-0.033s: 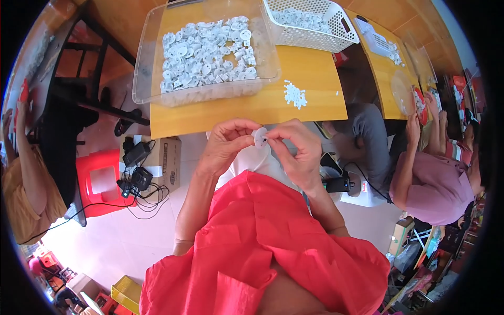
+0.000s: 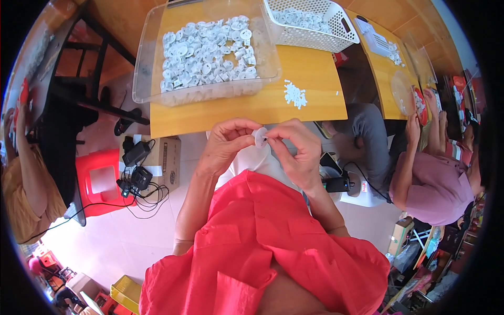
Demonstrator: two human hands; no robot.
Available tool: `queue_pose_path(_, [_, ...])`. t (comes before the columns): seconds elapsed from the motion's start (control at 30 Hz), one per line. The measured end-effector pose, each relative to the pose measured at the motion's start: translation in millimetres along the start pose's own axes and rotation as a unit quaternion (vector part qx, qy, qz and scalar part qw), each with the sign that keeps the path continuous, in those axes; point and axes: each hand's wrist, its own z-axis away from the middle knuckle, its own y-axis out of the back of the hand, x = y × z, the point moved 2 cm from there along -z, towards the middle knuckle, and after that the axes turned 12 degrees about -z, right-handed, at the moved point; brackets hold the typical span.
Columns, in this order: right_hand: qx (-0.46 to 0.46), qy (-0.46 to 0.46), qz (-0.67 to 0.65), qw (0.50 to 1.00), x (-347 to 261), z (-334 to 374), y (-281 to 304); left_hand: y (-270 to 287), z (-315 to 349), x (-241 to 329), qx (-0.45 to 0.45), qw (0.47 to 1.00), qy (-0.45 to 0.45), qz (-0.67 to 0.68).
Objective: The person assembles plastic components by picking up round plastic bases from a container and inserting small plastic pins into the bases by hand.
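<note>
Between thumb and fingers, my left hand (image 2: 226, 147) pinches a small round white plastic part (image 2: 259, 137), held just off the table's near edge above my lap. The thumb and forefinger of my right hand (image 2: 300, 149) are pressed together at the right side of this part, where a dark spot shows. Whether they also hold a tiny piece there is hidden. On the yellow table (image 2: 210, 113) ahead lies a loose pile of tiny white pieces (image 2: 295, 95). A clear plastic bin (image 2: 144, 79) to its left contains many similar white round parts (image 2: 205, 52).
A white perforated basket (image 2: 315, 39) with more white parts stands at the back right. Left of my legs are a red stool (image 2: 89, 181), a cardboard box (image 2: 168, 163) and black adapters (image 2: 137, 155) with tangled cables. People sit on both sides, one in a pink shirt (image 2: 436, 184).
</note>
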Motion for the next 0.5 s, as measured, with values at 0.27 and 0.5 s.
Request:
queue_pose_path(0.27, [-0.004, 0.068, 0.072, 0.995, -1.7, -2.4, -3.4, -4.8, 0.8, 7.5, 0.012, 0.994, -0.021, -0.106])
queue_pose_path(0.5, [0.005, 0.048, 0.058, 0.997, 0.3, -1.8, -0.4, -7.7, -0.6, 8.1, 0.008, 0.993, -0.011, -0.119])
